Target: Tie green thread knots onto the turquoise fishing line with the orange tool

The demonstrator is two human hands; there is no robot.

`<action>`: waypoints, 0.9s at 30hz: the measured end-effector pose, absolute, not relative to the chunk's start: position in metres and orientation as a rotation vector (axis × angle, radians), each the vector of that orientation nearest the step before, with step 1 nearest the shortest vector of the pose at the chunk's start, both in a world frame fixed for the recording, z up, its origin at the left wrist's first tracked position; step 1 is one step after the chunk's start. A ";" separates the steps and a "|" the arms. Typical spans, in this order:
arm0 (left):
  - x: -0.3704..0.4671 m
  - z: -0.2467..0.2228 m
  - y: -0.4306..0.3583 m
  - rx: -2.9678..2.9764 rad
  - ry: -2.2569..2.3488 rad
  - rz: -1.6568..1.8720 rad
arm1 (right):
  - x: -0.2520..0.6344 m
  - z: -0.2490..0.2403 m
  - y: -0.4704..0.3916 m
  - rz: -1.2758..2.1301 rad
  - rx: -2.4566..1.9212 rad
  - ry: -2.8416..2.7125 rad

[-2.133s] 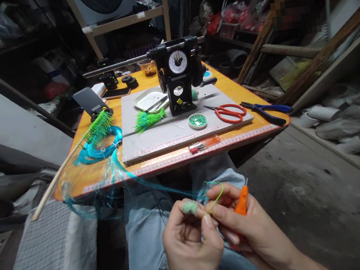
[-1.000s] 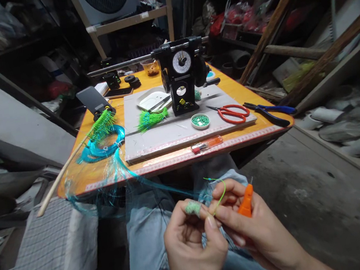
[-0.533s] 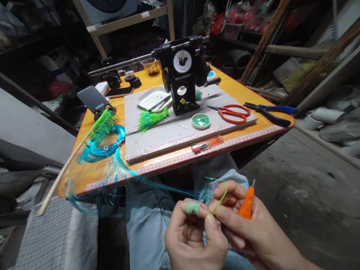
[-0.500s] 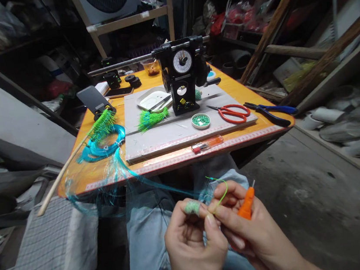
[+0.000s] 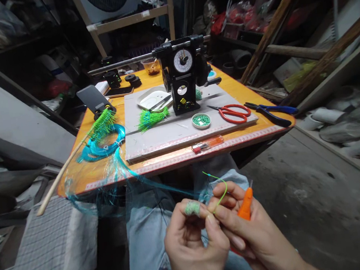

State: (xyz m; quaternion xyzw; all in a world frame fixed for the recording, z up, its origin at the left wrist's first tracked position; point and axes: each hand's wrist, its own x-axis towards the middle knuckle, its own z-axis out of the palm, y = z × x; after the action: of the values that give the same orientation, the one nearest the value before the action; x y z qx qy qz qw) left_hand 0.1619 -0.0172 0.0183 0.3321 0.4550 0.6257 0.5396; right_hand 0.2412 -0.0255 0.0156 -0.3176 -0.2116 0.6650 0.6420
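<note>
Over my lap, the thumbs and index fingers of my left hand (image 5: pixel 197 240) and my right hand (image 5: pixel 252 227) are pinched together, fingertips touching. A bright green line (image 5: pixel 225 191) comes out between them and arcs up to a small blue bead-like bit near its end. Green wrap (image 5: pixel 192 208) covers my left index finger. An orange-handled tool (image 5: pixel 246 205) with a thin tip is tucked in my right hand, pointing up. Blue line (image 5: pixel 160 187) runs from the table toward my hands; its end is hidden behind my fingers.
On the orange table (image 5: pixel 106 175) are a black device with a dial (image 5: pixel 182 75), green beads in a dish (image 5: pixel 201 121), red-handled scissors (image 5: pixel 232 113), blue-and-black pliers (image 5: pixel 272 112), an orange cutter (image 5: pixel 207 144), a green-bristled stick (image 5: pixel 63 177) and a blue line coil (image 5: pixel 104 145).
The free end of the green line has swung slightly up and left. My hands stay pinched together in nearly the same place, and the orange tool has tilted slightly.
</note>
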 end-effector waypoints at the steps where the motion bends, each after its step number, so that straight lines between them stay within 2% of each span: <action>1: 0.162 0.018 -0.017 0.803 1.083 1.491 | 0.242 0.015 -0.025 1.502 -0.743 -0.495; 12: 0.159 0.014 -0.020 0.970 1.060 1.535 | 0.243 0.010 -0.024 1.407 -0.808 -0.537; 18: 0.136 0.007 -0.011 1.622 1.025 1.590 | 0.263 0.011 -0.021 1.303 -0.942 -0.817; 23: 0.120 0.008 -0.002 1.983 1.124 1.523 | 0.265 0.017 -0.023 1.457 -0.984 -0.821; 27: 0.122 0.004 -0.008 1.837 1.161 1.437 | 0.262 0.020 -0.024 1.547 -0.987 -0.734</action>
State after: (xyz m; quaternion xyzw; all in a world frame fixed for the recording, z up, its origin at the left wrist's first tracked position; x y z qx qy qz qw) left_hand 0.1220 -0.0084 0.0041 0.6799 0.4298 0.5318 0.2649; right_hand 0.2619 -0.0243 0.0197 -0.4171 -0.3099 0.6536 0.5502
